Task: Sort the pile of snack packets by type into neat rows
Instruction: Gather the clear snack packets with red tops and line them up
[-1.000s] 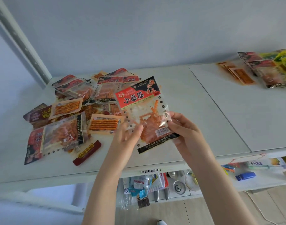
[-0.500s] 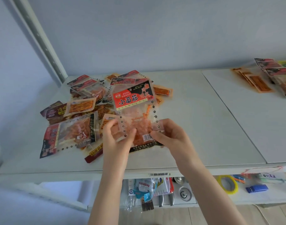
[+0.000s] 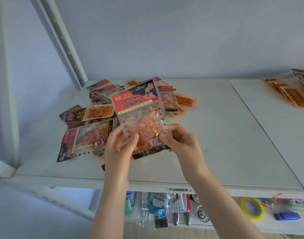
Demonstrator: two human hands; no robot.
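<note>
Two hands hold one snack packet (image 3: 140,114) up over the white bench (image 3: 216,144). It is a clear pouch with a red and black header, holes punched down both sides, and orange strips inside. The left hand (image 3: 121,144) pinches its lower left corner with the thumb on the front. The right hand (image 3: 180,144) pinches the lower right edge, its fingers curled just beside the barcode label. The packet faces the camera with its top leaning slightly to the right.

Behind and to the left of the held packet lies the unsorted pile (image 3: 96,100), its packets overlapping so that the total cannot be counted. Three small orange stick packs show in it: one just left of the held packet (image 3: 99,111), one just right of it (image 3: 184,100), and one behind its top edge (image 3: 133,82). One large clear pouch (image 3: 89,138) of the same kind as the held packet lies flat to the lower left, and dark maroon packets (image 3: 71,114) lie beyond that.

Far to the right of the held packet is a separate group: overlapping orange flat packs (image 3: 289,94), at least two, and a dark-topped pouch (image 3: 303,76) cut off by the frame edge.

Below the held packet, under the bench edge, a shelf (image 3: 225,219) holds one yellow tape roll (image 3: 241,203) and one blue box (image 3: 286,216) among other clutter.
</note>
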